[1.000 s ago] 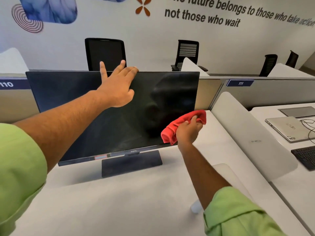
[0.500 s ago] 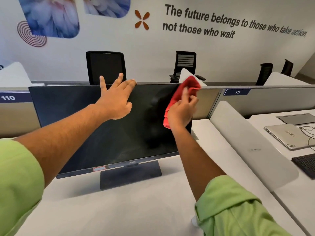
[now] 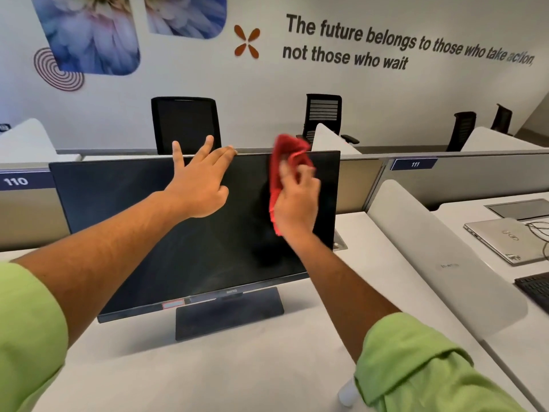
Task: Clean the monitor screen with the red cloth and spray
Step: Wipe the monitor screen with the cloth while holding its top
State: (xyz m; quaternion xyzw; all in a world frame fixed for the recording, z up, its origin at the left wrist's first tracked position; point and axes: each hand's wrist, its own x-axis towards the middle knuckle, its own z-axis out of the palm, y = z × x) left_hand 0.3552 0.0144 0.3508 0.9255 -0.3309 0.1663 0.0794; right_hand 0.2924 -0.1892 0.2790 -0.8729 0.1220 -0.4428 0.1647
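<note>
- Monitor (image 3: 166, 221) dark; left hand (image 3: 199, 185) flat, fingers straight over its top edge.
- Right hand (image 3: 295, 200) grips cloth (image 3: 285, 162) at two o'clock.
- Laptop (image 3: 505, 239) at three o'clock.

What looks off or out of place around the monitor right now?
Nothing looks spilled or damaged. The monitor stands on its base, leaning back slightly, with faint streaks on the dark screen. The left hand steadies its top edge while the right hand presses the red cloth near the upper right corner.
</note>
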